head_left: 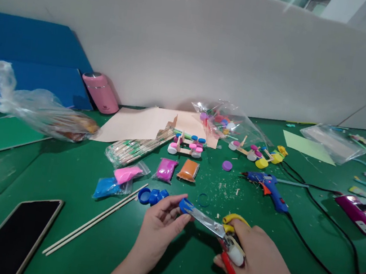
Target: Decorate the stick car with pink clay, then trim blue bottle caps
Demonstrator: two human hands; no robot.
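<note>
Pinched in the fingers of my left hand (162, 225) is a blue bottle cap (186, 206). My right hand (257, 261) grips a pair of scissors (207, 220) with one yellow and one red handle. The blade tips meet the cap's edge; whether they cut into it I cannot tell. Several more blue caps (144, 195) sit together just beyond my left hand. Two pale wooden sticks (94, 220) lie side by side to the left. A thin blue-green ring (203, 200) rests on the table behind the scissors.
A blue glue gun (269, 187) and its black cord lie at right. Small toy cars (186, 145) with cap wheels stand at the back, near bagged clay (166, 170) and bundled sticks (139, 146). A phone (15, 236) lies front left, a pink flask (100, 93) behind.
</note>
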